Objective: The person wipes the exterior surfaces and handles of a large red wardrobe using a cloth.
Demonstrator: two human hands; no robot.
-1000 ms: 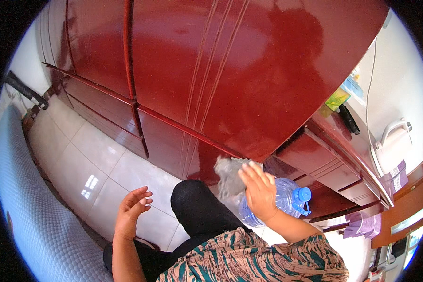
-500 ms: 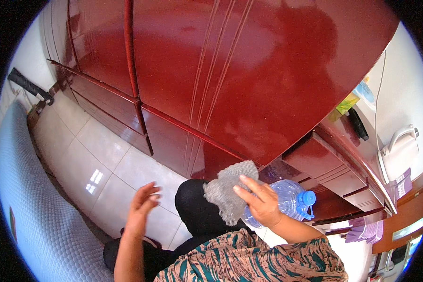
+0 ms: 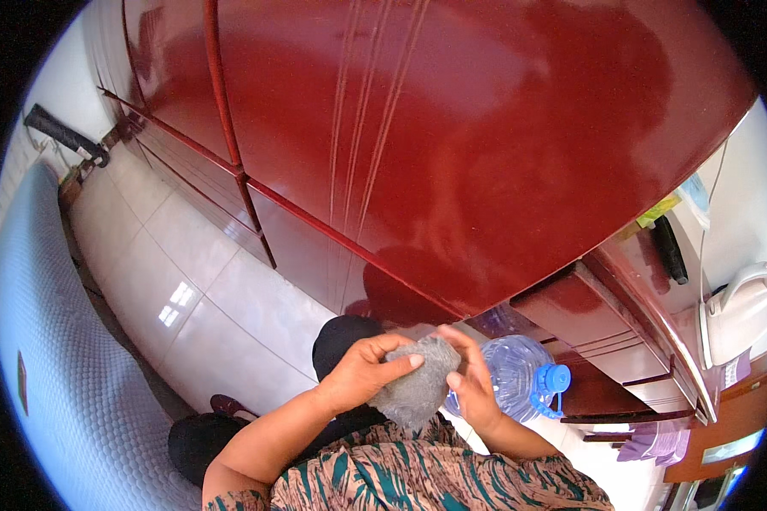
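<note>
A grey ribbed cloth [image 3: 419, 385] is bunched up between my two hands, above my lap. My left hand [image 3: 365, 371] grips its left side, with the thumb lying across the front. On the other side my right hand [image 3: 477, 380] holds it with bent fingers, some of them hidden behind the cloth. Just right of that hand stands a large clear plastic bottle [image 3: 513, 364] with a blue cap and handle. In front of me rises a glossy dark red wardrobe [image 3: 520, 170].
A bed with a pale blue quilted cover [image 3: 68, 366] runs along the left. White floor tiles [image 3: 222, 315] lie between it and the wardrobe. To the right is a low dark red cabinet [image 3: 605, 332] with a white kettle-like appliance [image 3: 741, 311]. A black folded umbrella [image 3: 64, 134] leans at the far left.
My left hand has come in from the left and taken hold of the cloth. The cloth, hanging spread from my right hand before, is now gathered between both hands.
</note>
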